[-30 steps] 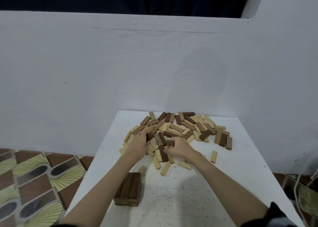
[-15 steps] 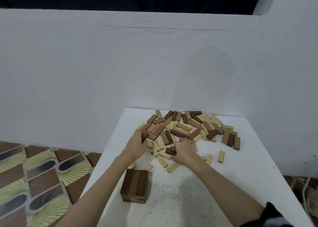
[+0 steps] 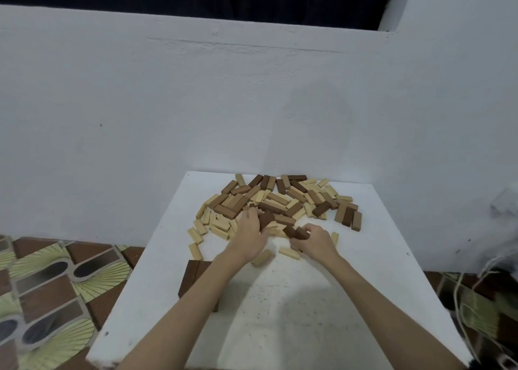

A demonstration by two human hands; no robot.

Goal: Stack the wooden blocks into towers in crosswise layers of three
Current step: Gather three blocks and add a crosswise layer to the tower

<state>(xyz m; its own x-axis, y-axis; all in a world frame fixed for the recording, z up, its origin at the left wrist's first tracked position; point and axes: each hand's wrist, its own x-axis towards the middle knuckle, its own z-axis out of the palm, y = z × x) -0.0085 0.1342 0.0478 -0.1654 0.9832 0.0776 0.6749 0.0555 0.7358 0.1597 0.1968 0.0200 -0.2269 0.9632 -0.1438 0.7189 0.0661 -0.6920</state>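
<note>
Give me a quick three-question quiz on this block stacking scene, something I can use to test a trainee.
1. True or false: the started tower stands nearer the person than the loose pile.
2. Multiple choice: the blocks that the right hand grips are A) pale, B) dark brown, C) painted white.
3. Fill the gap: the left forearm partly hides the ____.

Key:
1. True. It sits at the near left of the white table.
2. B. The left hand grips a dark block too.
3. Tower.
</note>
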